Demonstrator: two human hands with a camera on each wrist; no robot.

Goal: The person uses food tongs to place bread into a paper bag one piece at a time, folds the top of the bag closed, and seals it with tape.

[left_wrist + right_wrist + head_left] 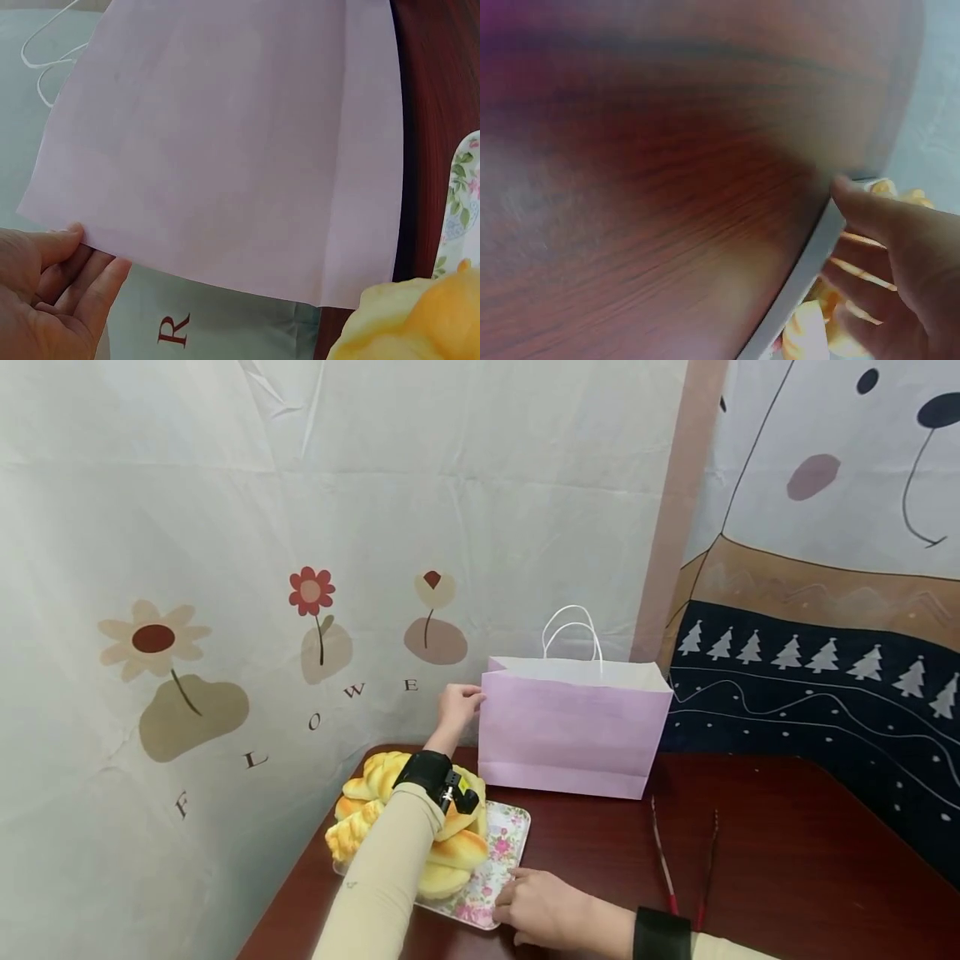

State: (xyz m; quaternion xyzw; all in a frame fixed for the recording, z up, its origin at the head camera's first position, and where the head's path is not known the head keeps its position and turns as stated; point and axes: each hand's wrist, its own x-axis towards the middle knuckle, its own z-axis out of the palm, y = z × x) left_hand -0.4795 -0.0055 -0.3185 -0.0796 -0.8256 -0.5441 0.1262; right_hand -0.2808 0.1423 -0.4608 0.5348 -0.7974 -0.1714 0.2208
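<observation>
A lilac paper bag (573,735) with white string handles stands upright on the table. My left hand (456,708) pinches its left edge near the top; in the left wrist view the thumb and fingers (105,289) meet at that edge. Under the left forearm, a white floral tray (510,835) carries several bread rolls (457,852), partly hidden by the sleeve. My right hand (543,906) holds the right rim of the tray near its front corner. From the right wrist, the thumb (855,202) lies on the rim with the fingers spread beside the rolls.
Metal tongs (663,852) with red ends lie on the dark red table (795,860), right of the tray. Directly behind the bag hangs a printed cloth backdrop (375,527) with flowers and letters.
</observation>
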